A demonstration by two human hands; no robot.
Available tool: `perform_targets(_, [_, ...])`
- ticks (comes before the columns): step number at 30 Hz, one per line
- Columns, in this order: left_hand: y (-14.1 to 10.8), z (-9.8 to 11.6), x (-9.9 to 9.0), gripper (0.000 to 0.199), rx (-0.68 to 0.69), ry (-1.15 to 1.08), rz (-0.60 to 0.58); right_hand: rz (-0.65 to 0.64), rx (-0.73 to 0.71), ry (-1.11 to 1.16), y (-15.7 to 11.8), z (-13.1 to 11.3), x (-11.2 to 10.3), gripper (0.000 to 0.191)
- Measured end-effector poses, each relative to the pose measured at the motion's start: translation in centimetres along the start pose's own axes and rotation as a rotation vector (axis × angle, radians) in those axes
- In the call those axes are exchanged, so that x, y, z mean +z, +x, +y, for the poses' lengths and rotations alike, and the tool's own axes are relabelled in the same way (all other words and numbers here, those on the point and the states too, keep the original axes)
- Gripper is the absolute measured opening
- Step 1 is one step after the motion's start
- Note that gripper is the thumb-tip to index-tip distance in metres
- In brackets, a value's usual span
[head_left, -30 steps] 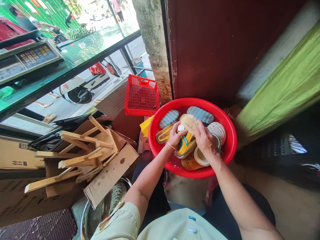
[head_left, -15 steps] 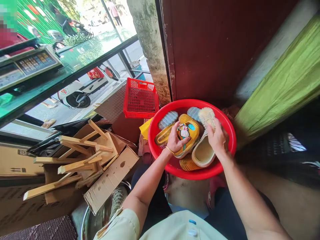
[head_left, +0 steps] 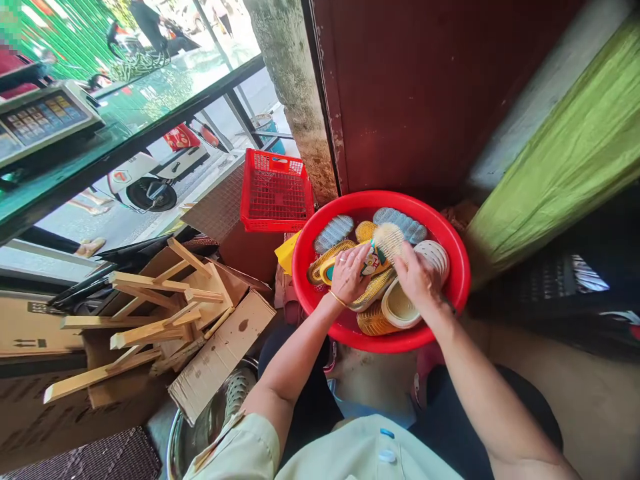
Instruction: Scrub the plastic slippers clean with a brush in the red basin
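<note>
My left hand point(head_left: 350, 275) is closed on a yellow slipper point(head_left: 371, 295) with a cartoon decoration on its upper, tilted over the red basin point(head_left: 381, 344). In my right hand point(head_left: 421, 283) is a scrub brush point(head_left: 388, 239) with pale bristles. The brush lies over the slipper's decorated upper, close to my left fingertips; its handle is hidden by my hand. Below my right hand sits a cream clog point(head_left: 400, 308). Several other shoes lie in the basin, among them a blue-grey one point(head_left: 334, 233) at the left and another blue-grey one point(head_left: 407, 225) at the back.
A red plastic crate point(head_left: 277, 190) stands beyond the basin. To the left are an upturned wooden stool point(head_left: 165, 307), a cardboard flap point(head_left: 225, 353) and a metal bowl point(head_left: 173, 440) with a shoe in it. A green cloth point(head_left: 555, 167) hangs at the right.
My right hand has brought the brush left and down onto the yellow slipper. The slipper has turned and tilted in my left hand. The view has shifted slightly.
</note>
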State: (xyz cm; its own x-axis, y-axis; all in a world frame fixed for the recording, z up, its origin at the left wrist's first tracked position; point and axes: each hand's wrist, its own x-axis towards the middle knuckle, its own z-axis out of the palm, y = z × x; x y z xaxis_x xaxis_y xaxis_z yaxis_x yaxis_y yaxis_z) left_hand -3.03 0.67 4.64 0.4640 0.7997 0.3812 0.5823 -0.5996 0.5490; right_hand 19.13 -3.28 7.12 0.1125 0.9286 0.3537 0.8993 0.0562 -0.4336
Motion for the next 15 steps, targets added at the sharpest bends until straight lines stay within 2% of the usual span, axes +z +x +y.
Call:
perform_targets(3, [0.3, -0.2, -0.7, 0.078, -0.028, -0.046, 0.073, 0.046, 0.072, 0.007, 0.2, 0.8, -0.4, 0.049])
perform_targets(7, [0.6, -0.3, -1.2, 0.082, -0.048, -0.154, 0.142, 0.093, 0.004, 0.125, -0.4, 0.2, -0.6, 0.055])
perform_targets(11, [0.5, -0.3, -0.4, 0.081, -0.036, -0.239, 0.147, -0.001, -0.056, 0.12, -1.2, -1.5, -0.5, 0.054])
perform_targets(15, [0.5, -2.1, -0.2, 0.084, -0.185, -0.262, 0.237, -0.126, -0.061, 0.118, -1.7, -0.3, -1.2, 0.049])
